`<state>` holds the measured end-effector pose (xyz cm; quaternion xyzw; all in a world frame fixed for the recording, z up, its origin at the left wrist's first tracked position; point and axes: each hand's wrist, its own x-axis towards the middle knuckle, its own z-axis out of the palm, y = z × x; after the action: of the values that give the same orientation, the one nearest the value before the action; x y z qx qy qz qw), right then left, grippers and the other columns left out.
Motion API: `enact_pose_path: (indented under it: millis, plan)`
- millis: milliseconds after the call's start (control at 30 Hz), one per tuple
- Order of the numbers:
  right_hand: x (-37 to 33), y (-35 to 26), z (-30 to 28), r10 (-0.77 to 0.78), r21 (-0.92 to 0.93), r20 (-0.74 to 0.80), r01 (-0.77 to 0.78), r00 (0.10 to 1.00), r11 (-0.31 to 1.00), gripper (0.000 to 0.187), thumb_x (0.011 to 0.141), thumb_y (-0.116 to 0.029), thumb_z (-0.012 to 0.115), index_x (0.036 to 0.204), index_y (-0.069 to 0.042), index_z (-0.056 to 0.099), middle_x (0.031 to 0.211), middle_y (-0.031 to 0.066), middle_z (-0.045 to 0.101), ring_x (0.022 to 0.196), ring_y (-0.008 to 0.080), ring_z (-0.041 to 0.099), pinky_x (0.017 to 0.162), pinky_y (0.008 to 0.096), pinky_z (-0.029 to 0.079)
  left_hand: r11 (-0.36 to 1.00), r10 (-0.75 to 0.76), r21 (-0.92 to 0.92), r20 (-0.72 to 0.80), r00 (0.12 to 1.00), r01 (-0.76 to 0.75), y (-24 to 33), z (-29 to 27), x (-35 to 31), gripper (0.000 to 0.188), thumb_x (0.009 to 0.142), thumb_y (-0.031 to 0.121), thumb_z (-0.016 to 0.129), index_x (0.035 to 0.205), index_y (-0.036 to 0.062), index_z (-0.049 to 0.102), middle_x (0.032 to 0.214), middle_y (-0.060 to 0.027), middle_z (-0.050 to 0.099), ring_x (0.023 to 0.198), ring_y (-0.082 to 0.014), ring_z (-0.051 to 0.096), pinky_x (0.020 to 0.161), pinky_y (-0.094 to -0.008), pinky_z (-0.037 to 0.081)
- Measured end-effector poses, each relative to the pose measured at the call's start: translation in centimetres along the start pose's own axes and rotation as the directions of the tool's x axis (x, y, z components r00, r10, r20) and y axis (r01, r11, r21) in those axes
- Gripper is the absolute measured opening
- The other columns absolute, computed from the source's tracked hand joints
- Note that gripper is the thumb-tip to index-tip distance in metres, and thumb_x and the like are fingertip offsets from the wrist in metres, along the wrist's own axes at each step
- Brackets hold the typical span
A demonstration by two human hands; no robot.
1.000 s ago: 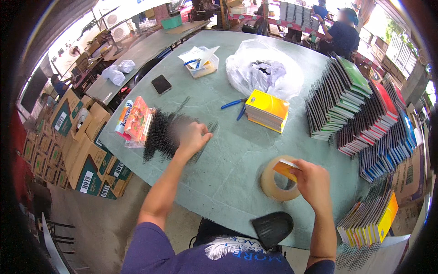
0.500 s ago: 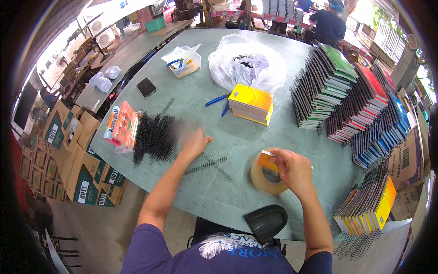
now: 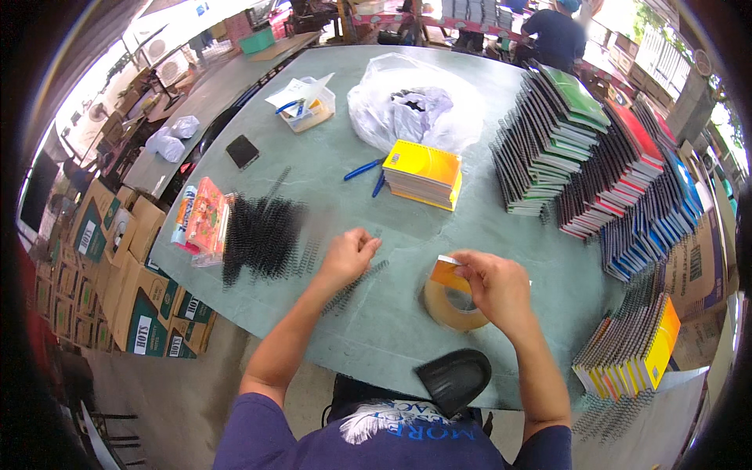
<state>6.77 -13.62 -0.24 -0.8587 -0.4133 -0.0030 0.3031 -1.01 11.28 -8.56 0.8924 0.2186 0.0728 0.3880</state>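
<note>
Table (image 3: 439, 227): grey-green top, its near edge at your waist.
Notebook rows (image 3: 603, 157): spiral-bound stacks leaning in rows along the table's right edge.
Clear bag (image 3: 415, 106): crumpled plastic near the far edge, dark parts inside.
Yellow notebook stack (image 3: 425, 172): mid-table, two blue pens (image 3: 364, 168) just to its left.
Black spiral coils (image 3: 262, 235): a loose heap near the left edge, beside an orange packet (image 3: 202, 219).
Tape roll (image 3: 450, 301): brown packing tape lying flat near the near edge, under your right hand.
Right hand (image 3: 493, 286): your fingers pinched shut on the tape's free end above the roll.
Left hand (image 3: 348, 254): your fingers curled closed over a single coil (image 3: 356, 286) lying on the table; it seems to be gripped, though the knuckles hide the contact.
</note>
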Motion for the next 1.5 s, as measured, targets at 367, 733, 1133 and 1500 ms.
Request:
enact_pose_path:
  millis: [367,733,1133,1500]
  plan:
    - [0.3,0.7,0.4,0.078,-0.024,-0.001,-0.078,0.997,0.997,0.014,0.082,-0.016,0.061,0.094,-0.013,0.068,0.076,0.0101,0.066,0.069,0.0285,0.064,0.060,0.0375,0.048,0.818,0.510,-0.219,-0.155,0.846,-0.532,7.4,0.9,-3.4,0.018,0.088,0.016,0.062,0.098,0.0013,0.065,0.072,-0.0040,0.060,0.063,-0.0093,0.054,0.054,-0.0232,0.044]
    - [-0.2,1.0,0.5,-0.072,0.080,0.041,0.068,0.997,0.994,0.036,0.069,-0.001,0.058,0.103,-0.014,0.064,0.086,0.0051,0.065,0.080,0.0256,0.063,0.063,0.0384,0.049,0.861,0.286,-0.424,-0.054,0.957,-0.282,8.0,1.4,-3.6,0.015,0.080,0.008,0.069,0.092,0.0008,0.066,0.077,-0.0094,0.063,0.065,-0.0128,0.059,0.057,-0.0252,0.047]
    - [0.4,0.4,0.4,0.014,0.003,0.048,-0.015,0.999,1.000,0.024,0.079,-0.007,0.059,0.102,-0.011,0.065,0.092,0.0093,0.067,0.081,0.0290,0.064,0.068,0.0382,0.050,0.811,0.533,-0.157,-0.198,0.822,-0.564,7.8,1.5,-3.5,0.020,0.079,0.009,0.069,0.098,0.0023,0.066,0.084,-0.0122,0.067,0.074,-0.0203,0.064,0.065,-0.0292,0.051]
    - [0.3,0.4,0.4,-0.067,0.010,0.054,0.067,0.996,0.998,0.024,0.080,-0.005,0.057,0.103,-0.010,0.064,0.093,0.0104,0.066,0.082,0.0291,0.064,0.069,0.0378,0.050,0.771,0.625,-0.003,-0.190,0.757,-0.637,7.5,1.8,-3.4,0.016,0.082,0.012,0.066,0.093,0.0008,0.065,0.079,-0.0116,0.065,0.066,-0.0203,0.062,0.059,-0.0295,0.049]
